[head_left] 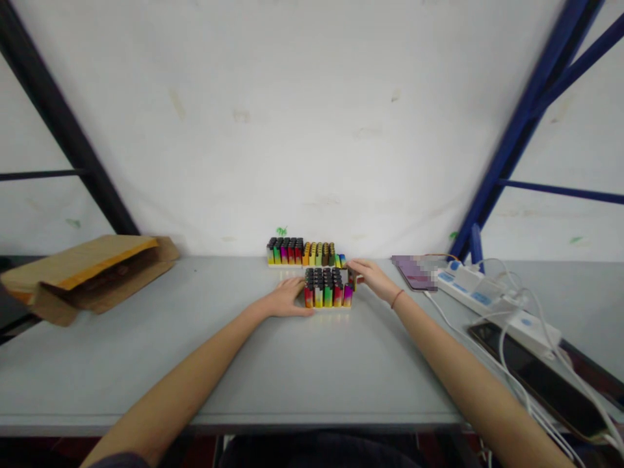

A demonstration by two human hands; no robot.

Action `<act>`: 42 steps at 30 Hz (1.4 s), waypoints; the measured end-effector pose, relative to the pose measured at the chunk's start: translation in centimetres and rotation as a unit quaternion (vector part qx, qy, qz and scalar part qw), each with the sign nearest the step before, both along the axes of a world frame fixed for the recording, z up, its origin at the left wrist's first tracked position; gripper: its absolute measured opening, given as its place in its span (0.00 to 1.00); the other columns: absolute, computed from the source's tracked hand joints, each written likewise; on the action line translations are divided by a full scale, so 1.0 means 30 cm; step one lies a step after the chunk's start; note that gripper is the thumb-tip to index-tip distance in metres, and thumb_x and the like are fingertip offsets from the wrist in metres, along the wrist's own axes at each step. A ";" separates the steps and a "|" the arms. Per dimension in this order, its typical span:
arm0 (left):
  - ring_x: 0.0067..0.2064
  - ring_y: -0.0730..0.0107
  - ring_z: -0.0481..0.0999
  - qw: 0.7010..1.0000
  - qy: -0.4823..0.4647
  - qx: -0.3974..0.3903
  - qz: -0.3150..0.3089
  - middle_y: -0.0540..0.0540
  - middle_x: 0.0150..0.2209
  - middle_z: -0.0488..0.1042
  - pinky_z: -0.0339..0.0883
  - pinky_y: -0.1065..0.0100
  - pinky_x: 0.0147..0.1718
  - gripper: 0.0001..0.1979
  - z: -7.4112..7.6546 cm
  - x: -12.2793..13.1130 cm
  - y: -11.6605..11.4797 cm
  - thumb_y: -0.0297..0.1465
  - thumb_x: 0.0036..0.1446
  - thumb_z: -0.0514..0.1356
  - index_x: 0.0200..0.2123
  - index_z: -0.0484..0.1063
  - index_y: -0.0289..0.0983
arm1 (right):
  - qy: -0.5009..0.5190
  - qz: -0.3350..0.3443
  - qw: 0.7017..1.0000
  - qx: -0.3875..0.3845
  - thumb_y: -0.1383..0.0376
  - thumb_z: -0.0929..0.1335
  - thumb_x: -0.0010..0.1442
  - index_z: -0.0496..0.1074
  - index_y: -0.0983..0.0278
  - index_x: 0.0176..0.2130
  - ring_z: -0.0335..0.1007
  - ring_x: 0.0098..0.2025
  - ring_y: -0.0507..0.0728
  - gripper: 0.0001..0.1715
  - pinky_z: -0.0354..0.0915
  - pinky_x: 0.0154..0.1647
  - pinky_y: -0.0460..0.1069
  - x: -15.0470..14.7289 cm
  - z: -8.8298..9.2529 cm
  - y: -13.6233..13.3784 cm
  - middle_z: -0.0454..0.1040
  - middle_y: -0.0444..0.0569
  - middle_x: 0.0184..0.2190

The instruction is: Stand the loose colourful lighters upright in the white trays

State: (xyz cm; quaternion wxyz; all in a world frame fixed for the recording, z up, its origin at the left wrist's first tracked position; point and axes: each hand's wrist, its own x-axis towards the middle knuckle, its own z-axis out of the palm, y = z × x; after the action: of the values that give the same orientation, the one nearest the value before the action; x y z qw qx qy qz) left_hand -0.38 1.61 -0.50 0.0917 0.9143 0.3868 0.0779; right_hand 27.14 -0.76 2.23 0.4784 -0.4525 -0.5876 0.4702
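A tray of colourful lighters with black tops stands on the grey table in front of me. My left hand lies against its left side, with the thumb apart from the fingers along the near left corner. At the tray's right rear, my right hand pinches a small dark and yellow item, perhaps a lighter, too small to make out fully. Just behind stand a second tray of black-topped lighters and a group of yellow and brown lighters, with a few blue-green ones at its right end.
An open brown paper bag lies at the left. On the right are a purple-screened phone, a white power strip with tangled white cables and a black phone. A white wall rises behind the table.
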 end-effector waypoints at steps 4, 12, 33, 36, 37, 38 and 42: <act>0.64 0.42 0.56 1.000 0.000 0.005 0.000 0.32 0.63 0.57 0.47 0.51 0.62 0.47 -0.003 0.000 -0.001 0.56 0.49 0.59 0.63 0.54 0.30 | -0.039 0.085 0.996 -0.015 0.51 0.70 0.53 0.78 0.65 0.38 0.67 0.31 0.50 0.21 0.64 0.28 0.44 0.027 -0.004 -0.003 0.75 0.47 0.31; 0.63 0.44 0.57 1.000 -0.010 0.006 -0.002 0.32 0.63 0.57 0.47 0.52 0.62 0.47 -0.001 0.002 -0.006 0.55 0.49 0.60 0.63 0.53 0.32 | -0.036 0.132 0.990 -0.018 0.53 0.71 0.53 0.79 0.63 0.44 0.72 0.41 0.55 0.22 0.70 0.36 0.46 0.039 -0.011 -0.009 0.78 0.49 0.43; 0.63 0.43 0.58 1.000 -0.016 0.010 -0.009 0.35 0.63 0.59 0.48 0.52 0.61 0.45 0.000 0.000 -0.010 0.56 0.49 0.59 0.62 0.56 0.34 | -0.242 -0.111 0.947 0.179 0.62 0.60 0.61 0.75 0.64 0.46 0.68 0.53 0.60 0.20 0.60 0.57 0.59 0.079 -0.090 0.073 0.75 0.55 0.49; 0.63 0.42 0.57 1.000 -0.016 0.008 -0.008 0.34 0.63 0.59 0.48 0.52 0.61 0.45 0.000 0.001 -0.010 0.56 0.49 0.59 0.62 0.56 0.34 | -0.380 -0.091 0.894 0.218 0.65 0.57 0.62 0.68 0.66 0.57 0.57 0.63 0.60 0.27 0.50 0.64 0.59 0.077 -0.136 0.095 0.64 0.56 0.61; 0.63 0.42 0.57 1.000 -0.016 0.007 -0.008 0.34 0.63 0.58 0.48 0.51 0.61 0.45 0.000 0.002 -0.010 0.56 0.49 0.59 0.62 0.56 0.33 | -0.413 -0.082 0.883 0.206 0.63 0.57 0.63 0.64 0.66 0.60 0.53 0.65 0.62 0.28 0.49 0.64 0.60 0.069 -0.145 0.097 0.60 0.56 0.63; 0.63 0.42 0.57 1.000 -0.017 0.006 -0.008 0.34 0.63 0.58 0.47 0.51 0.61 0.46 -0.001 0.002 -0.010 0.56 0.49 0.59 0.62 0.56 0.33 | -0.441 -0.076 0.874 0.189 0.60 0.58 0.64 0.61 0.65 0.63 0.50 0.66 0.64 0.30 0.48 0.64 0.61 0.060 -0.151 0.097 0.58 0.55 0.65; 0.63 0.42 0.57 1.000 -0.014 0.006 -0.008 0.34 0.63 0.59 0.47 0.52 0.61 0.46 0.000 0.004 -0.008 0.57 0.49 0.59 0.62 0.56 0.33 | -0.500 -0.073 0.848 0.160 0.52 0.59 0.65 0.63 0.61 0.61 0.53 0.64 0.67 0.29 0.51 0.61 0.62 0.023 -0.143 0.089 0.62 0.55 0.62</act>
State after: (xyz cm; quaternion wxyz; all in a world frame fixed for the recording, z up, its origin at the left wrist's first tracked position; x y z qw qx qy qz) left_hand -0.26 1.36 -0.51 0.0920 0.9166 0.3779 0.0929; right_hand 27.82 1.91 -2.08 0.2186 -0.5851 -0.7797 0.0433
